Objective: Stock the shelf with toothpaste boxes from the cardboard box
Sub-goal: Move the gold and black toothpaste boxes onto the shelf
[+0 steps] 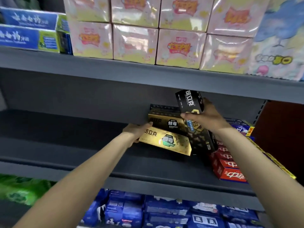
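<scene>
Middle shelf [82, 162], grey and mostly bare, with stock gathered at its right end beside the red boxes [227, 168] so the row grows leftward. My right hand [208, 116] grips a black box [189, 102] tilted on end, fingers wrapped about its middle, probably to turn it flat before laying it on the stack. My left hand [139, 130] holds the left end of a gold box [166, 142], fingers closed on it, sliding it in front of the far gold box [166, 123]. The cardboard box is out of view.
</scene>
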